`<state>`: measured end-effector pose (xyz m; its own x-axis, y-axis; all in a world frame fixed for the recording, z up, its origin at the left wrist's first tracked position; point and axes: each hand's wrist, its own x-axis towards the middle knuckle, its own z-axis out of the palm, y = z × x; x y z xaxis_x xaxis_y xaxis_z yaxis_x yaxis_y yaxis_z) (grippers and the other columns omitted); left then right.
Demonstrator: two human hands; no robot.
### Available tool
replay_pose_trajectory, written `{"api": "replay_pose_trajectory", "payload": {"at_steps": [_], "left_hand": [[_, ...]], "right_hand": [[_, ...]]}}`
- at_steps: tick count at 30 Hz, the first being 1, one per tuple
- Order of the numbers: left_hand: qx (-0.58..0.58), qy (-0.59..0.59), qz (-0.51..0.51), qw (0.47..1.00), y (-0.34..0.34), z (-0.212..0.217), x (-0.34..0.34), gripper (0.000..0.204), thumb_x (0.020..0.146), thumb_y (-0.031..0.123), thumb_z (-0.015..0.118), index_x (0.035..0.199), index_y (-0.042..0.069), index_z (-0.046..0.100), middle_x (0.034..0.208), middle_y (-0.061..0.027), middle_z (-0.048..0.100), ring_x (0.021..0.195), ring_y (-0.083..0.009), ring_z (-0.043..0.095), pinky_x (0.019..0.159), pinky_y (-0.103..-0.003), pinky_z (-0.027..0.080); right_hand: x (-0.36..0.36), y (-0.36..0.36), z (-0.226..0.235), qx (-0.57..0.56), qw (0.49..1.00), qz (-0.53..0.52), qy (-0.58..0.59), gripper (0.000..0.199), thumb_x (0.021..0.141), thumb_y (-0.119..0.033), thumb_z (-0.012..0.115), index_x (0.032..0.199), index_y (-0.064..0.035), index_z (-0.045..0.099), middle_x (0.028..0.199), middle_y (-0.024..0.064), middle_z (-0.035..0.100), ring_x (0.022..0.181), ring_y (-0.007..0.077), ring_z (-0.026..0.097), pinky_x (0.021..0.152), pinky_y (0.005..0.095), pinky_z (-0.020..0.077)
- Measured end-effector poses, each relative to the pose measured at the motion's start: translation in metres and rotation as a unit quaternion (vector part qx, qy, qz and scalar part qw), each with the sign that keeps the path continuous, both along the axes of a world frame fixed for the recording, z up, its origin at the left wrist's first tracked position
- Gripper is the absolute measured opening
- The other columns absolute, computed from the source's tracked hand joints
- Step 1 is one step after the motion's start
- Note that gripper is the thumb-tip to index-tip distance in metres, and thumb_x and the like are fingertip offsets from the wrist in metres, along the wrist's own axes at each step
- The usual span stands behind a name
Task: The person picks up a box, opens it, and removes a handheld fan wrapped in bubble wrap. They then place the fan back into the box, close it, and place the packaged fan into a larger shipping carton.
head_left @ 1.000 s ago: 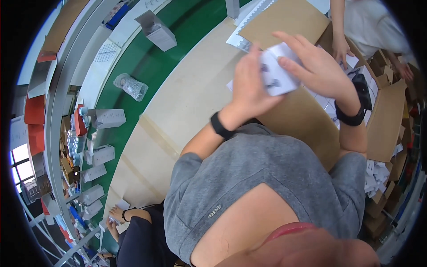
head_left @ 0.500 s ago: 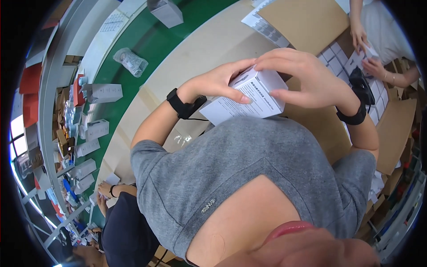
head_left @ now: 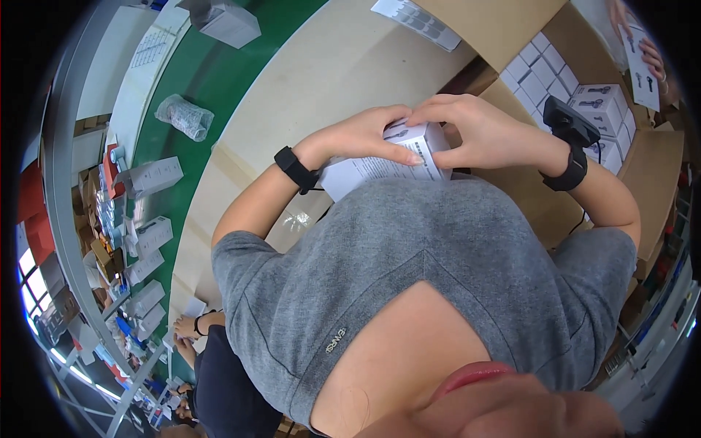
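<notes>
White printed box tilted against your chest, above the table; grey shirt hides its lower edge. Your left hand grips it, thumb on the printed face; right hand curls fingers and thumb round the other end. Right beside: open carton, small white boxes inside, partly blocked by your wrist-mounted black device. Co-worker's hand holds a printed white piece beyond. Far left, green belt: plastic-wrapped item, open white box.

Close fisheye view from the head, down onto fingers
</notes>
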<state>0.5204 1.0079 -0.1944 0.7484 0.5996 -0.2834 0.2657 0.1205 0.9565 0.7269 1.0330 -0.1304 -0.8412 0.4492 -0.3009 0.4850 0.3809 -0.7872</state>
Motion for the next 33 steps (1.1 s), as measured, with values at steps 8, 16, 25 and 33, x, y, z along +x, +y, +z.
{"api": "replay_pose_trajectory", "payload": {"at_steps": [8,16,25,33], "left_hand": [[0.020,-0.065,0.007,0.998,0.014,-0.003,-0.009,0.075,0.060,0.035,0.075,0.117,-0.001,0.043,0.106,-0.0134,0.052,0.100,-0.0224,0.051,0.086,-0.030,0.040],[0.024,-0.143,0.121,0.982,0.032,-0.034,-0.022,0.080,0.055,0.026,0.078,0.122,0.002,0.041,0.116,-0.0116,0.048,0.109,-0.0210,0.045,0.094,-0.030,0.034],[0.163,-0.039,0.020,0.986,0.058,-0.056,-0.043,0.086,0.056,0.029,0.078,0.126,0.002,0.037,0.123,-0.0143,0.043,0.119,-0.0250,0.036,0.098,-0.034,0.031],[0.188,0.029,0.141,0.971,0.076,-0.058,-0.024,0.074,0.068,0.038,0.069,0.127,0.006,0.037,0.114,-0.0161,0.052,0.105,-0.0282,0.051,0.088,-0.033,0.041]], "right_hand": [[0.022,0.023,-0.006,0.017,0.991,0.057,0.123,0.042,0.065,-0.008,0.060,0.107,-0.0008,0.057,0.114,0.0154,0.052,0.099,0.0283,0.055,0.084,0.0365,0.0449],[-0.021,0.011,-0.012,0.326,0.919,-0.018,0.222,0.033,0.065,-0.008,0.064,0.098,-0.0026,0.059,0.110,0.0150,0.053,0.096,0.0299,0.056,0.082,0.0348,0.0458],[-0.020,0.074,-0.023,0.144,0.971,0.122,0.150,0.009,0.072,-0.005,0.060,0.077,-0.0016,0.054,0.087,0.0079,0.054,0.077,0.0213,0.055,0.064,0.0279,0.0443],[-0.037,0.145,-0.087,-0.213,0.947,-0.096,0.219,0.018,0.081,-0.010,0.052,0.065,-0.0049,0.046,0.070,0.0030,0.049,0.072,0.0146,0.052,0.067,0.0220,0.0383]]}}
